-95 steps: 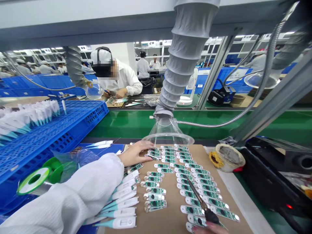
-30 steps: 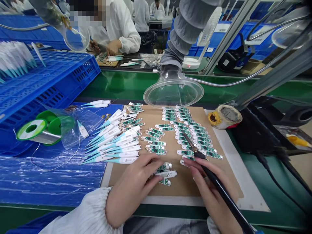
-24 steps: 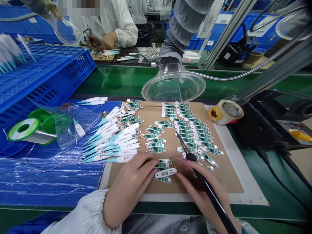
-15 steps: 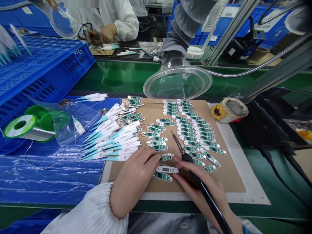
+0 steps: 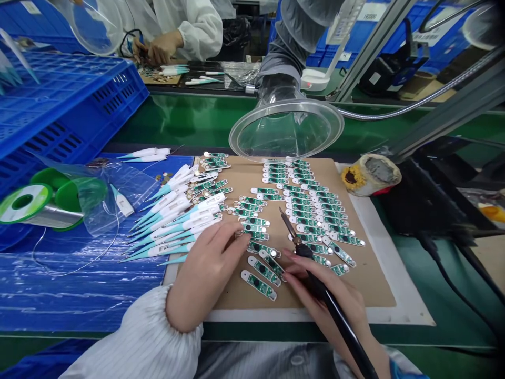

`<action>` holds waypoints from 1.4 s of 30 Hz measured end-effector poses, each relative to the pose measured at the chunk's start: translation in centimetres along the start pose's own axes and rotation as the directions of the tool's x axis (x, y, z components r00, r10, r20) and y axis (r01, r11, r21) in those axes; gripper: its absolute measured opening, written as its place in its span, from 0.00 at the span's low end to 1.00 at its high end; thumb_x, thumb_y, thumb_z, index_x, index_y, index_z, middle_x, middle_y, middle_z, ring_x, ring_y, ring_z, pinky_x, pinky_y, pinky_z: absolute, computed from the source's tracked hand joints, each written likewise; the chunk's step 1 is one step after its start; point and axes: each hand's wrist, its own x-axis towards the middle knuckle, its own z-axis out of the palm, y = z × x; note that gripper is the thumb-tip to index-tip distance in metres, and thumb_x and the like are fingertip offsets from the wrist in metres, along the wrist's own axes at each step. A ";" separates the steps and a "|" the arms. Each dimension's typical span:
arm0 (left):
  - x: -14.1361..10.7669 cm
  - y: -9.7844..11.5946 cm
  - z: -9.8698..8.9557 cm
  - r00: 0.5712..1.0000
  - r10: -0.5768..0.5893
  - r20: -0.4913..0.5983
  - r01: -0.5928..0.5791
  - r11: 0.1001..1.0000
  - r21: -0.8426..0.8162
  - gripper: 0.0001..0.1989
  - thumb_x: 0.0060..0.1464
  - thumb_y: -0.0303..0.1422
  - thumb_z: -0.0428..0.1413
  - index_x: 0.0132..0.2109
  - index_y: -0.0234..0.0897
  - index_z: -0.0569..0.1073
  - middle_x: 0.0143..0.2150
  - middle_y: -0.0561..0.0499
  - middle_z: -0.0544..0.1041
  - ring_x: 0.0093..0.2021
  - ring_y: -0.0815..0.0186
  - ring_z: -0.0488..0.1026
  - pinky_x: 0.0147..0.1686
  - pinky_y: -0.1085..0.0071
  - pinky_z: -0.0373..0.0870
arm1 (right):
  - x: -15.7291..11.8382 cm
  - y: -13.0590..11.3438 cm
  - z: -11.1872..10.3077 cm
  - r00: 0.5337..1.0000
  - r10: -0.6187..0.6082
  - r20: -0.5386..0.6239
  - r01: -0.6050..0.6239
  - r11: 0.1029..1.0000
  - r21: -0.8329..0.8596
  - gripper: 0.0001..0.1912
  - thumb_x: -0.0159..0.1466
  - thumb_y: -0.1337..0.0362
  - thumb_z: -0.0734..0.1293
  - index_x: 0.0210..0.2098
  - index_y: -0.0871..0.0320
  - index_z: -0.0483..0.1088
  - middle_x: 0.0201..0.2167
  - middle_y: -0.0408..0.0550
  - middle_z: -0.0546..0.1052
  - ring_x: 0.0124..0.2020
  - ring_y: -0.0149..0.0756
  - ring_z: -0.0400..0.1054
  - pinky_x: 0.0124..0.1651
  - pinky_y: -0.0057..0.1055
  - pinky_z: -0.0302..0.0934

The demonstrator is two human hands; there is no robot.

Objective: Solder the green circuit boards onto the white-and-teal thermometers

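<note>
At far left, a blue crate (image 5: 82,118) carries white-and-teal thermometers, partly cut off by the edge of view. Below it, a green-flanged solder spool (image 5: 63,213) lies on its side, with a clear plastic bag (image 5: 103,202) just to its right, a thermometer within its outline. Next, a fan of thermometers (image 5: 173,221) overlaps, tips pointing left, onto the brown board (image 5: 366,279). Above, across the green barrier, a co-worker's hands (image 5: 160,48) are at work. The left hand (image 5: 207,268) is at the lower left of the brown board, fingers bent down beside the circuit boards (image 5: 252,221); whether they grasp one cannot be told. Below its fingertips, several slanted circuit boards lie near each other, green side up. A transparent hood (image 5: 288,126) hangs over the far edge. Right of centre, further circuit boards stand in close columns. The right hand (image 5: 347,300) grips the soldering iron (image 5: 329,297), tip pointing up and left over bare brown surface; contact cannot be confirmed. Its fingertips are at the lower end of one slanted circuit board. Further right, a cream container (image 5: 379,171) with yellow material at its mouth lies beside a black device (image 5: 422,195) on the green worktop (image 5: 453,273).
</note>
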 end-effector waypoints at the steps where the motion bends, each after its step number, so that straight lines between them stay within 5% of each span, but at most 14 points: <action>1: 0.2 -0.5 0.0 1.000 0.020 -0.006 -0.020 1.000 0.007 0.11 0.63 0.20 0.55 0.52 0.26 0.73 0.52 0.35 0.74 0.53 0.51 0.72 0.50 0.49 0.76 | -0.1 0.0 0.0 1.000 0.002 0.013 -0.002 1.000 0.004 0.13 0.68 0.66 0.67 0.52 0.52 0.71 0.41 0.39 0.83 0.35 0.29 0.80 0.47 0.21 0.74; 7: 1.3 -3.1 0.4 0.989 0.129 0.076 -0.129 0.992 -0.011 0.11 0.66 0.24 0.53 0.53 0.32 0.74 0.56 0.37 0.75 0.57 0.51 0.72 0.56 0.44 0.71 | -0.5 0.2 0.1 1.000 0.027 0.001 -0.027 1.000 0.010 0.12 0.69 0.64 0.66 0.52 0.51 0.71 0.43 0.41 0.83 0.37 0.31 0.80 0.48 0.25 0.75; 11: 2.0 -3.7 0.5 0.988 0.146 0.041 -0.146 0.989 -0.004 0.08 0.67 0.26 0.53 0.50 0.33 0.75 0.52 0.39 0.77 0.53 0.54 0.75 0.56 0.46 0.72 | -0.1 -0.1 -0.3 0.995 0.103 0.014 -0.103 0.995 -0.006 0.07 0.70 0.63 0.65 0.46 0.52 0.72 0.43 0.40 0.83 0.37 0.32 0.80 0.47 0.24 0.75; 16: 3.1 -3.8 0.4 0.991 0.137 -0.002 -0.137 0.990 0.008 0.08 0.66 0.24 0.54 0.49 0.28 0.76 0.50 0.36 0.78 0.52 0.52 0.75 0.51 0.48 0.75 | 0.0 -0.1 -0.9 0.998 0.049 0.044 -0.047 0.998 -0.052 0.09 0.69 0.63 0.66 0.49 0.50 0.72 0.43 0.36 0.82 0.39 0.28 0.80 0.49 0.20 0.73; 21: 1.8 -1.2 -0.4 0.985 0.173 0.004 -0.172 0.983 -0.064 0.09 0.64 0.23 0.56 0.50 0.27 0.76 0.53 0.36 0.78 0.57 0.51 0.72 0.59 0.47 0.71 | -0.5 0.6 -1.3 0.996 0.081 0.026 -0.079 0.995 -0.059 0.09 0.69 0.62 0.66 0.49 0.52 0.71 0.44 0.38 0.82 0.39 0.27 0.79 0.50 0.18 0.71; 27: -1.5 2.9 -0.7 0.963 0.221 0.153 -0.207 0.973 -0.105 0.13 0.70 0.29 0.48 0.51 0.32 0.77 0.50 0.46 0.81 0.53 0.58 0.77 0.61 0.52 0.72 | 0.3 1.1 -1.9 1.000 0.013 0.020 -0.010 0.992 -0.127 0.11 0.68 0.63 0.68 0.51 0.54 0.71 0.44 0.40 0.82 0.39 0.26 0.79 0.48 0.18 0.72; 30: -2.0 3.2 -0.6 0.971 0.205 0.124 -0.197 0.978 -0.073 0.19 0.72 0.26 0.42 0.50 0.32 0.78 0.47 0.48 0.83 0.48 0.61 0.79 0.58 0.55 0.75 | 0.7 1.4 -1.9 0.998 -0.054 0.043 0.060 0.984 -0.166 0.15 0.67 0.63 0.70 0.53 0.52 0.71 0.46 0.40 0.82 0.41 0.29 0.79 0.48 0.21 0.73; 36: -2.0 2.9 0.5 0.977 0.152 0.149 -0.170 0.978 0.121 0.18 0.71 0.33 0.48 0.59 0.30 0.73 0.64 0.42 0.73 0.63 0.53 0.71 0.59 0.51 0.75 | 1.2 1.2 -1.7 0.998 -0.059 -0.012 0.056 0.985 -0.162 0.18 0.67 0.66 0.69 0.55 0.50 0.68 0.46 0.39 0.82 0.39 0.29 0.80 0.47 0.23 0.74; 42: -2.6 3.2 -0.2 0.966 0.197 0.169 -0.220 0.967 0.130 0.17 0.71 0.30 0.47 0.57 0.30 0.75 0.62 0.44 0.75 0.63 0.52 0.71 0.59 0.51 0.75 | 1.3 1.1 -2.1 0.999 -0.040 -0.026 0.035 0.985 -0.171 0.17 0.67 0.64 0.69 0.55 0.49 0.69 0.43 0.38 0.82 0.36 0.29 0.80 0.45 0.22 0.75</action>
